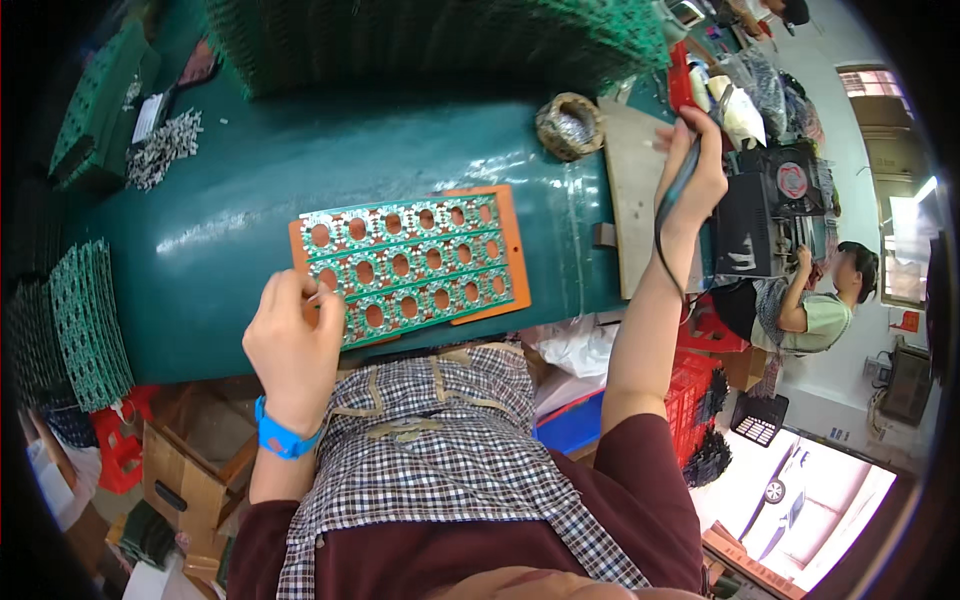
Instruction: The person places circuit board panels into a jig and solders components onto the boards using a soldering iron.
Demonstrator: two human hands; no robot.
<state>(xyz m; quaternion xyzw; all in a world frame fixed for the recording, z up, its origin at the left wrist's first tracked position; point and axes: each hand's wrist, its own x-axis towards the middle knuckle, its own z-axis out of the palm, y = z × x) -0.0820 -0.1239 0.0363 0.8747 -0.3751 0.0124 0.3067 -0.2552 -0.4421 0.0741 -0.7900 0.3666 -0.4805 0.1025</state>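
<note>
A green circuit board panel [383, 243] with rows of round holes lies on an orange plate [515, 250] on the table in front of me. My left hand [295, 335], wearing a blue wristband, is closed in a pinch over the panel's left edge. Whatever its fingertips hold is hidden. Out to the right, my right hand [700, 165] is raised, its fingers closed round the dark handle of a soldering iron [680, 185]. A black cord trails from the handle down along my forearm. The iron's tip cannot be made out.
Tall stacks of green panels [430, 45] line the table's far side; more panels [85, 320] stand at the left. A heap of small grey parts [165, 150] lies far left. A roll [570, 126] sits beside a pale board [630, 200]. Another person [825, 310] works at right.
</note>
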